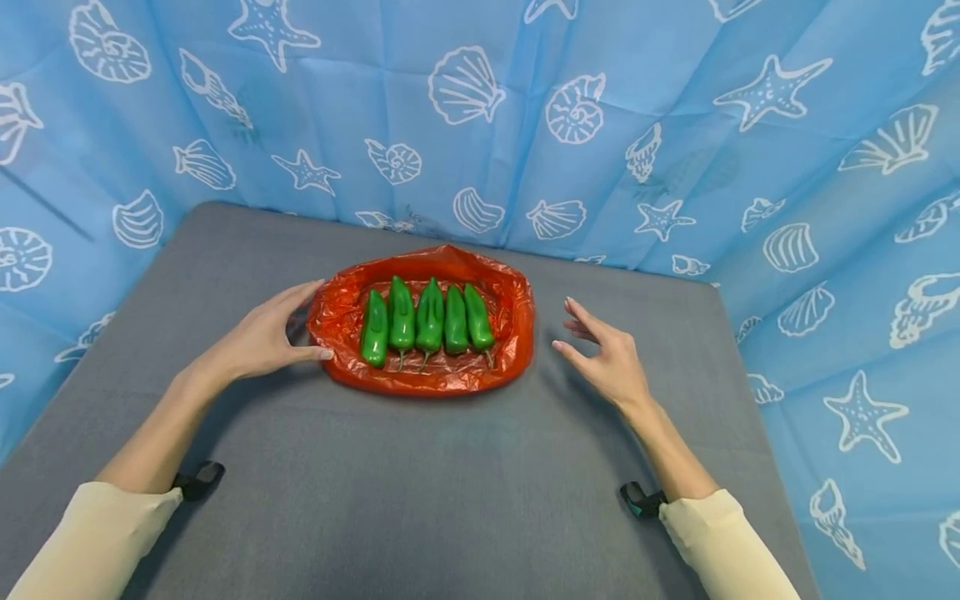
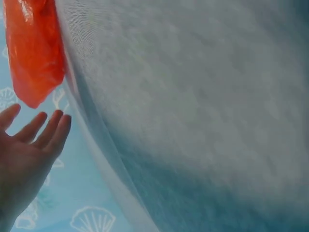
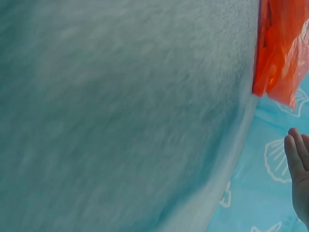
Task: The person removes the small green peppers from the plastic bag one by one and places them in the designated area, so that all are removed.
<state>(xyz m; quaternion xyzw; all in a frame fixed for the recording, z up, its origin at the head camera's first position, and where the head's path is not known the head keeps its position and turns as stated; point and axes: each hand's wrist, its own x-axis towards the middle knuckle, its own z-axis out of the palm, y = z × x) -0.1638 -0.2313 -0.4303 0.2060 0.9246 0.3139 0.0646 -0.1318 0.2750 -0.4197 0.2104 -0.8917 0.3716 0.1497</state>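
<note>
A red plastic bag (image 1: 420, 385), spread wide with its rim raised all round, lies on the grey table. Inside it, several green peppers (image 1: 430, 317) are lined up side by side, most with their stems toward the near side. At the bag's left end is my left hand (image 1: 262, 333), thumb and fingers spread apart around that end, with fingertips right at the rim. My right hand (image 1: 603, 354) hovers to the right of the bag, apart from it, fingers loosely bent and holding nothing. Both wrist views show the bag's red side (image 2: 36, 53) just beyond the fingertips.
The grey cloth-covered table (image 1: 420, 500) stretches in front of and beside the bag. A blue curtain (image 1: 510, 167) with white shells and starfish hangs behind and along both sides. Each wrist wears a black band (image 1: 201, 481) near a cream sleeve (image 1: 105, 533).
</note>
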